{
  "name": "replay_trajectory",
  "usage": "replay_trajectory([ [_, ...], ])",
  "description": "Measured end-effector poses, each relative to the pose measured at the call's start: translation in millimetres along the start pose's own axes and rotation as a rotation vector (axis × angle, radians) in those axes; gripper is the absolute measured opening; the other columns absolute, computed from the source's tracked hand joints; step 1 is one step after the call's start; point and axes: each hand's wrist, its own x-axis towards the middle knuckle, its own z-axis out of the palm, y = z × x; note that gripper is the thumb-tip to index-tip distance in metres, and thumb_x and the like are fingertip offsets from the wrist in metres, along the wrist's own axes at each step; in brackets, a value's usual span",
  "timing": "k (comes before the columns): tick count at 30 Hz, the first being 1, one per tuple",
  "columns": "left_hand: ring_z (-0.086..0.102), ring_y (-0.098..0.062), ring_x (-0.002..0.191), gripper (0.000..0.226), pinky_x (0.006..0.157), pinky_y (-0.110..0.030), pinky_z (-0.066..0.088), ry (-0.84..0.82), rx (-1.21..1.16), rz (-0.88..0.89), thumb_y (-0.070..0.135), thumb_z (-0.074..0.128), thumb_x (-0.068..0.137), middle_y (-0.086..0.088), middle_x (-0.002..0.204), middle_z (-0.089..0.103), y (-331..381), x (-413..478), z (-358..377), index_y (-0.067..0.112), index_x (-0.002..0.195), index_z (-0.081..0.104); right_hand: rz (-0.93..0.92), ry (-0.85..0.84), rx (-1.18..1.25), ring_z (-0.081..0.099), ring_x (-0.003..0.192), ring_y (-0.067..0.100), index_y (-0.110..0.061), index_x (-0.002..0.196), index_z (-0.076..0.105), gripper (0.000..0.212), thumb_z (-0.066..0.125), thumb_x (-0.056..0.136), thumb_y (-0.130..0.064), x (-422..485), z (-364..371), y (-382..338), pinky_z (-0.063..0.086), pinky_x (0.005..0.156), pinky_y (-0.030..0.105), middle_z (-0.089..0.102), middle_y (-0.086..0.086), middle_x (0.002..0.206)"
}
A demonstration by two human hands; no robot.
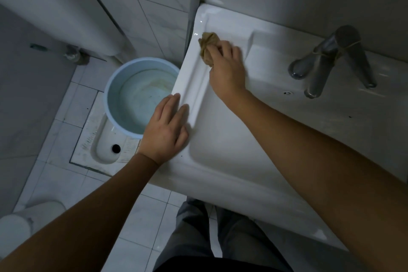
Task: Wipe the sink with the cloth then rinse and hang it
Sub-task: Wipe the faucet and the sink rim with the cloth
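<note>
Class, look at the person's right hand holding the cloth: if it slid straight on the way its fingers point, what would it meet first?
Probably the raised left rim of the sink, just beyond the cloth in the right hand; past it stands a grey handle, though depth is unclear.

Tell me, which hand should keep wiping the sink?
The right hand. Its grip is shut on the cloth, pressed to the sink rim. The left hand lies flat and open on the near edge.
</note>
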Motion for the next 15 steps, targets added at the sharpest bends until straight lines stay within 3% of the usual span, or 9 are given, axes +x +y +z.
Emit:
replay_trajectory([
  [9, 0.038, -0.045, 0.139, 0.048, 0.119, -0.047, 0.028, 0.002, -0.007, -0.001, 0.022, 0.053, 0.093, -0.028, 0.149, 0.044, 0.3, -1.2, -1.1, -0.002, 0.134, 0.058, -0.106, -0.227, 0.346, 0.052, 0.106, 0.022, -0.023, 0.112, 0.065, 0.038, 0.056, 0.078, -0.009, -99.6, -11.0, 1.7, 0.055, 0.079, 0.041, 0.055, -0.003, 0.112],
  [12, 0.037, -0.044, 0.140, 0.049, 0.118, -0.049, 0.030, -0.010, -0.008, -0.009, 0.024, 0.053, 0.093, -0.027, 0.150, 0.043, -0.6, -2.6, -1.3, 0.000, 0.135, 0.057, -0.061, -0.153, 0.302, 0.052, 0.108, 0.022, -0.020, 0.111, 0.069, 0.037, 0.056, 0.078, -0.011, -107.3, -28.7, 21.6, 0.055, 0.079, 0.039, 0.058, -0.002, 0.111],
  [15, 0.037, -0.045, 0.139, 0.049, 0.117, -0.050, 0.031, -0.008, -0.014, -0.005, 0.025, 0.053, 0.093, -0.027, 0.150, 0.042, -1.6, -2.8, -0.9, 0.000, 0.135, 0.056, 0.122, 0.006, 0.191, 0.050, 0.115, 0.026, -0.014, 0.119, 0.065, 0.038, 0.056, 0.083, -0.008, -87.3, -48.7, 50.2, 0.055, 0.085, 0.039, 0.054, 0.006, 0.123],
])
